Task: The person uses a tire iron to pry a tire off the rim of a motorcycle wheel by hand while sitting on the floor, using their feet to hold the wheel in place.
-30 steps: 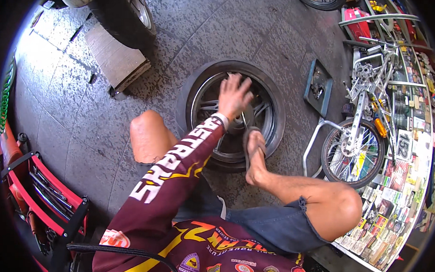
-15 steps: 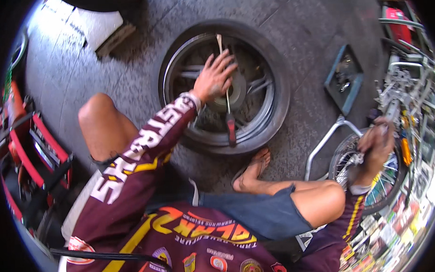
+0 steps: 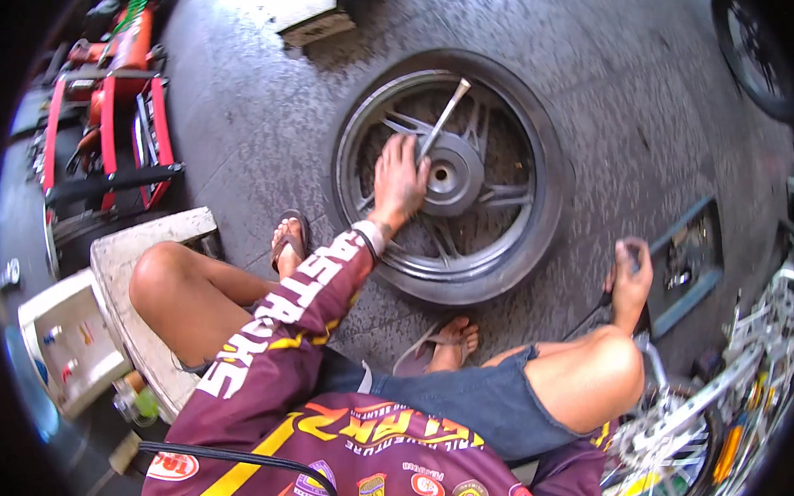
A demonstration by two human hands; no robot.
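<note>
A motorcycle wheel [image 3: 446, 286] with its tyre on lies flat on the floor in front of me. My left hand [image 3: 401, 185] is over its hub, fingers closed around a tyre lever [image 3: 445, 118]. The lever's bare metal shaft slants up and to the right from my fingers, and its flared end reaches the far part of the rim. My grip hides the handle end. To the right of the wheel, above my right knee, my right hand [image 3: 630, 288] is raised with curled fingers. Something small and greyish shows at its fingertips, too blurred to name.
A blue-edged tray [image 3: 686, 303] with small metal parts lies beyond my right hand. Tools and a spoked wheel [image 3: 675, 448] crowd the lower right. Left are a red-framed rack [image 3: 109, 153], a white bench [image 3: 139, 257] and a white bin [image 3: 72, 338]. Another wheel [image 3: 753, 47] is far right.
My left hand has closed from spread fingers, and the lever has turned, its far end swinging right. My right hand has come away from the spoked wheel toward the tray. The view has shifted left.
</note>
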